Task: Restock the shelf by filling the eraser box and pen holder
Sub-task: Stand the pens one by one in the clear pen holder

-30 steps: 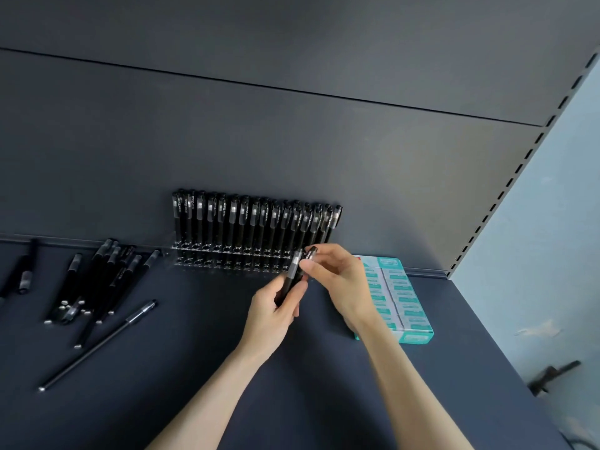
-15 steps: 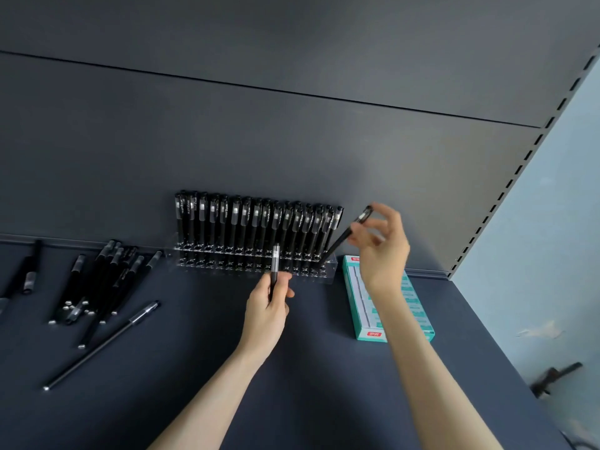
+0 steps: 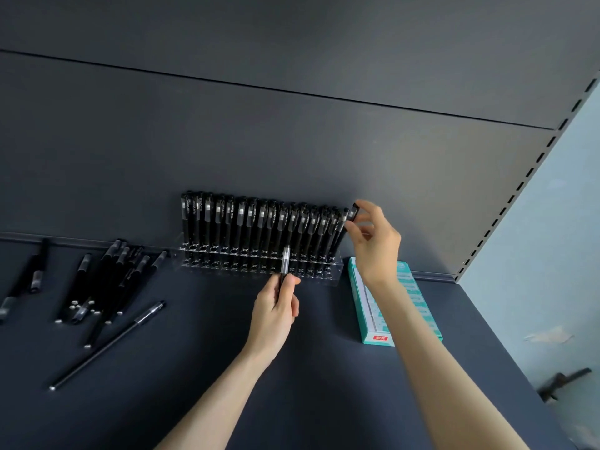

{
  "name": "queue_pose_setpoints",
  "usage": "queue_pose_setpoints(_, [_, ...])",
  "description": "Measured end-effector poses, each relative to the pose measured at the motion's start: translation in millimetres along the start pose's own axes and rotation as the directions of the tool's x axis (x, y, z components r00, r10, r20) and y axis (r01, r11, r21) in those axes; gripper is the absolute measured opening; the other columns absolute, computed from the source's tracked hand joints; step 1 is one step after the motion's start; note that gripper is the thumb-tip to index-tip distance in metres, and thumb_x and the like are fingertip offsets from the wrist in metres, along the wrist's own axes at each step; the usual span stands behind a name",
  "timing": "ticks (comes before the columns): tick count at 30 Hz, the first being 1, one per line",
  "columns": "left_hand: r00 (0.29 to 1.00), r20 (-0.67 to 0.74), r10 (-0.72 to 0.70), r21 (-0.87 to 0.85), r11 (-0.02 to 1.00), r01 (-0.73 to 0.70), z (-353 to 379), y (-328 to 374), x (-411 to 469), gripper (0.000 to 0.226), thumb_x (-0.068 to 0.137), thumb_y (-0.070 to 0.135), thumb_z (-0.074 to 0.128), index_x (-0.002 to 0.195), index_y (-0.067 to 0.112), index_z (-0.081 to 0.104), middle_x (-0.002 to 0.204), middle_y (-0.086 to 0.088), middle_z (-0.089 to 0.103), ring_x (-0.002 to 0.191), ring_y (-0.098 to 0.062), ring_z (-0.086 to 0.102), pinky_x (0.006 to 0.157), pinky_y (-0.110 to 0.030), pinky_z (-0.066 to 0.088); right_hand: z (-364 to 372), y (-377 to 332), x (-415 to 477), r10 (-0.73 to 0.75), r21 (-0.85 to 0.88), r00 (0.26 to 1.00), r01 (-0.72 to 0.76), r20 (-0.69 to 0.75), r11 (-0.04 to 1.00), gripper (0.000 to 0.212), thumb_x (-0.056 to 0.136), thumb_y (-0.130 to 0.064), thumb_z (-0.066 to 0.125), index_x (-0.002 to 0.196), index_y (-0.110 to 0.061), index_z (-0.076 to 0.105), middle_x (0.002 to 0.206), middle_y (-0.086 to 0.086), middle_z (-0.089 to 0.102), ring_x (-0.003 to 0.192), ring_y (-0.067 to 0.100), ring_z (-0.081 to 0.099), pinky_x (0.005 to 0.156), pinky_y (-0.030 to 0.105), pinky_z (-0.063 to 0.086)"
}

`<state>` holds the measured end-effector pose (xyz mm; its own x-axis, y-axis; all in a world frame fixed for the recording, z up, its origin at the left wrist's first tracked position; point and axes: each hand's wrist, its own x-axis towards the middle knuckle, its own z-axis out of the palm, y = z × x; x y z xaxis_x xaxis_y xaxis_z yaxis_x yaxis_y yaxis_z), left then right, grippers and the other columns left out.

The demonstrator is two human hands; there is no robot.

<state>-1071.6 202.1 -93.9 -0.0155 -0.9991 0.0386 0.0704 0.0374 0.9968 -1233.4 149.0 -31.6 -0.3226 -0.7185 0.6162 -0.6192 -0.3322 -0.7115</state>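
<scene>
Fingertips (image 3: 366,207) of the right hand (image 3: 376,245) pinch the cap of a pen (image 3: 352,212) at the right end of the pen holder (image 3: 334,270); steering its tip straight down into a slot should seat it cleanly. Nearer, the left hand (image 3: 276,311) grips a second pen (image 3: 285,263) upright. Just right lies the eraser box (image 3: 373,319), on the shelf (image 3: 227,401).

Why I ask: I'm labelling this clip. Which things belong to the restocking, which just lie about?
Job: clear acrylic pen holder; black capped pen in left hand; leaning black pen in right hand; loose black pens; teal cardboard eraser box.
Lying about: dark indistinct object beyond the shelf.
</scene>
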Motion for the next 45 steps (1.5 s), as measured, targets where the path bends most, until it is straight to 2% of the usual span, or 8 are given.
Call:
queue_pose_setpoints(3, [1.0,0.011,0.003,-0.003,1.0,-0.003,0.3,-0.2,-0.3,0.024,0.1,0.029,0.043,0.093,0.012,0.059,0.054,0.001,0.043,0.042,-0.004,0.034,0.04,-0.014,0.027,6.4,7.7,-6.2,-0.08,-0.07,0.997,0.081,0.019,0.994,0.029,0.085,-0.002,0.064,0.113,-0.009,0.064,0.089,0.006,0.064,0.077,0.021,0.062,0.078,0.039,0.053])
queue_pose_setpoints(7, [1.0,0.018,-0.016,-0.023,1.0,0.017,-0.2,0.2,-0.3,0.024,0.1,0.028,0.043,0.095,0.011,0.06,0.056,-0.001,0.044,0.042,-0.004,0.035,0.04,-0.013,0.027,9.8,11.9,-10.2,-0.064,-0.089,0.998,0.065,0.014,0.994,0.029,0.085,-0.003,0.064,0.113,-0.01,0.065,0.09,0.009,0.064,0.078,0.025,0.063,0.076,0.046,0.053])
queue_pose_setpoints(10, [0.999,0.025,-0.025,-0.031,0.999,0.025,0.0,0.6,-0.4,0.023,0.099,0.027,0.044,0.095,0.011,0.06,0.059,-0.002,0.044,0.044,-0.004,0.036,0.04,-0.012,0.028,7.5,8.5,-12.1,-0.046,-0.109,0.999,0.046,0.002,0.993,0.031,0.085,-0.005,0.064,0.116,-0.012,0.063,0.093,0.006,0.062,0.074,0.019,0.061,0.075,0.042,0.054])
queue_pose_setpoints(15, [0.994,0.085,0.062,0.011,0.998,-0.063,1.0,5.4,-6.7,0.021,0.1,0.024,0.044,0.096,0.011,0.06,0.057,-0.001,0.042,0.045,-0.004,0.035,0.042,-0.013,0.028,0.1,-14.6,-34.7,0.068,0.094,0.997,-0.071,0.043,0.993,0.016,0.086,-0.016,0.067,0.102,-0.016,0.064,0.081,-0.004,0.061,0.067,-0.001,0.054,0.065,0.009,0.041])
queue_pose_setpoints(20, [0.984,0.132,0.117,0.062,0.99,-0.126,-4.6,15.1,-10.6,0.025,0.098,0.025,0.047,0.095,0.003,0.059,0.056,0.001,0.042,0.053,-0.011,0.036,0.05,-0.02,0.03,6.1,-38.7,-50.3,0.106,0.349,0.914,-0.255,0.393,0.902,0.018,0.081,-0.013,0.071,0.094,-0.024,0.065,0.076,-0.006,0.068,0.069,0.002,0.061,0.068,0.013,0.046])
queue_pose_setpoints(31, [0.983,0.078,0.164,0.132,0.976,-0.173,-107.7,24.1,-3.7,0.009,0.091,0.008,0.06,0.095,0.013,0.066,0.075,-0.006,0.068,0.063,-0.016,0.064,0.062,-0.027,0.053,72.7,-85.4,-65.1,0.065,0.437,0.892,-0.281,0.447,0.854,0.034,0.084,-0.009,0.068,0.115,-0.023,0.059,0.077,-0.002,0.063,0.074,0.016,0.064,0.077,0.029,0.055])
queue_pose_setpoints(39, [0.946,-0.043,0.322,0.433,0.859,-0.272,-192.4,19.9,48.7,0.026,0.082,0.016,0.072,0.107,0.018,0.064,0.105,0.005,0.058,0.097,-0.009,0.057,0.078,-0.022,0.049,133.2,-121.9,-60.2,0.082,0.265,0.986,-0.118,0.144,0.957,0.034,0.087,-0.007,0.064,0.116,-0.017,0.052,0.084,-0.004,0.06,0.079,0.016,0.062,0.074,0.024,0.051])
queue_pose_setpoints(45, [0.954,0.1,0.283,0.524,0.8,-0.293,-221.2,21.2,92.4,0.056,0.08,0.017,0.075,0.13,0.006,0.052,0.125,-0.006,0.051,0.109,-0.011,0.051,0.09,-0.019,0.04,153.5,-141.3,-53.0,-0.019,0.198,0.999,0.025,-0.032,0.98,0.032,0.087,-0.003,0.063,0.116,-0.014,0.057,0.083,-0.012,0.058,0.072,0.012,0.062,0.067,0.008,0.044])
